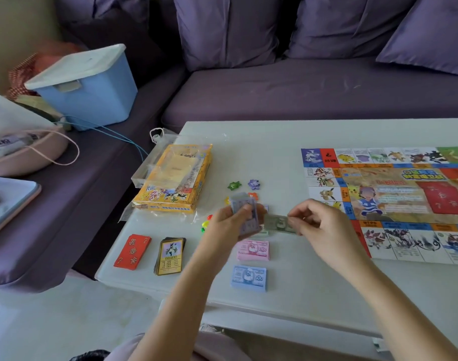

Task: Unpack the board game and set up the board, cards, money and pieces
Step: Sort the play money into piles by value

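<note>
My left hand (229, 220) grips a stack of purple play money (244, 213) above the white table (287, 136). Just to its right, my right hand (315, 220) pinches a single greenish banknote (277, 224). Below them lie a pink 1000 pile (253, 250) and a blue 500 pile (249, 278). A red card deck (132, 251) and a black-edged card deck (170, 256) sit at the front left. The colourful board (394, 204) lies unfolded on the right. The yellow game box (174, 177) rests at the left. Star-shaped tokens (244, 185) lie beyond my hands.
Small coloured pieces (206, 223) peek out beside my left wrist. Clear plastic wrapping (161, 138) lies under and behind the box. A purple sofa (300, 89) runs behind the table, holding a blue lidded bin (88, 87) and a pink bag (27, 152).
</note>
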The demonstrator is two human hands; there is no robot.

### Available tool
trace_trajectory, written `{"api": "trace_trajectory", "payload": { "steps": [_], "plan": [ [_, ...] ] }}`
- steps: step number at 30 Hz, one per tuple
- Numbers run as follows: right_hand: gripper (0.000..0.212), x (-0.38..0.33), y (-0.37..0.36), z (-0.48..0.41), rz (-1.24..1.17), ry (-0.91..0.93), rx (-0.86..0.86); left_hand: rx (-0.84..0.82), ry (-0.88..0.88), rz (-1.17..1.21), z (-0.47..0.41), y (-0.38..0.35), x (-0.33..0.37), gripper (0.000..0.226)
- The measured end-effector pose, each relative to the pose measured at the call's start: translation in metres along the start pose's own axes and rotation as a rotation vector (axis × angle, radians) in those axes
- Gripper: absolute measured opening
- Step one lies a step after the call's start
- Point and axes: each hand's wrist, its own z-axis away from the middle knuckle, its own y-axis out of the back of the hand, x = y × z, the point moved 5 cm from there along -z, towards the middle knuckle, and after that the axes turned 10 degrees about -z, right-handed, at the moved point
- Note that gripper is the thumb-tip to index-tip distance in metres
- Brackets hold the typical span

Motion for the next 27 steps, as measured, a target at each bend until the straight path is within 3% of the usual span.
{"api": "trace_trajectory", "payload": {
  "steps": [4, 8, 17, 27],
  "plan": [
    [0.009, -0.001, -0.017, -0.027, -0.092, -0.202, -0.227, 0.171, 0.000, -0.027, -0.002, 0.040, 0.003, 0.025],
    [0.007, 0.001, -0.032, -0.042, -0.124, -0.299, -0.315, 0.223, 0.060, -0.122, 0.001, 0.049, -0.005, 0.024],
    [0.008, 0.013, -0.051, -0.052, -0.063, -0.333, -0.264, 0.158, 0.173, -0.301, 0.000, 0.044, -0.013, 0.024],
    [0.011, 0.019, -0.053, -0.045, 0.175, -0.235, -0.193, 0.146, 0.207, -0.311, -0.001, 0.040, -0.015, 0.019]
  ]
}}
